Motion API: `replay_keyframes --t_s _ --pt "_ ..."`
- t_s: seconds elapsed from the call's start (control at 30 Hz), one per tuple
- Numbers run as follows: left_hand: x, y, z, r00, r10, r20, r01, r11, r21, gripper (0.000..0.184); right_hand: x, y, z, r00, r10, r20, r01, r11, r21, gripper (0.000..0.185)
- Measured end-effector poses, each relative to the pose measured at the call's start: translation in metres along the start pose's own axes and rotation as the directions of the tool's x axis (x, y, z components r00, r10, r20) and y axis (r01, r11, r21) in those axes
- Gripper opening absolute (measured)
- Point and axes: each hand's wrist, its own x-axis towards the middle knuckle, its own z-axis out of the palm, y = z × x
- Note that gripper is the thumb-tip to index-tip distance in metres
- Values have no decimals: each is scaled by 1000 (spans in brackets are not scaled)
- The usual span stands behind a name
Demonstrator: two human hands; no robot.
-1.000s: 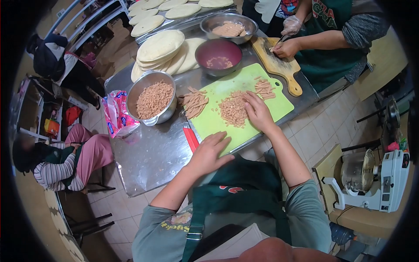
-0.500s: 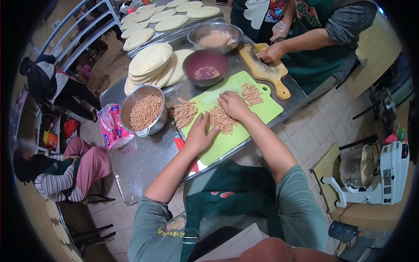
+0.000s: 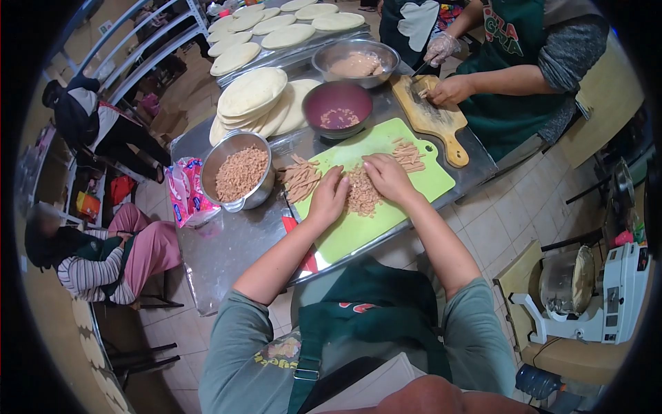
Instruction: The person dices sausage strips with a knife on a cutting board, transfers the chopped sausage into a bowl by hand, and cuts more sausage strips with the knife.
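Near the centre of the frame, flanks the chopped pile (image 3: 363,194) with left hand (image 3: 329,197) and right hand (image 3: 390,179), both curved inward, fingers close together, over the green cutting board (image 3: 393,208).

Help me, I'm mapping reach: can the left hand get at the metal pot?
Probably yes: the metal pot stands close to the left hand, with only low strips visible between them.

A busy commercial food kitchen, likely for pizza: pale round flat dough bases (image 3: 252,93) lie stacked and spread over a shiny metal worktable (image 3: 227,265), a white stand mixer with a metal bowl (image 3: 620,290) stands on the right, and a person in a dark green lettered apron (image 3: 507,114) works at a wooden paddle-shaped board (image 3: 433,117)
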Motion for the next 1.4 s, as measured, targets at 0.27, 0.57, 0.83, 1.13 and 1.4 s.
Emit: replay_keyframes --t_s 0.27,0.57,0.83,1.13,1.4 --pt "8 3 31 995 95 34 -99 983 158 54 -19 19 38 979 -16 -205 21 1000 23 38" --pt "21 19 48 997 -47 -59 28 954 -298 58 -13 -4 65 899 198 -391 -85 954 287 34" --pt "26 18 58 953 -292 -78 202 807 -554 64 -3 -10 84 749 543 -379 -117 672 731 34" --pt "39 24 57 866 -493 78 242 278 -930 63 8 -28 56 735 678 10 78 -99 992 33" --pt "43 38 50 855 -510 90 179 128 -975 57 14 -22 51 781 618 89 116 -285 952 29"
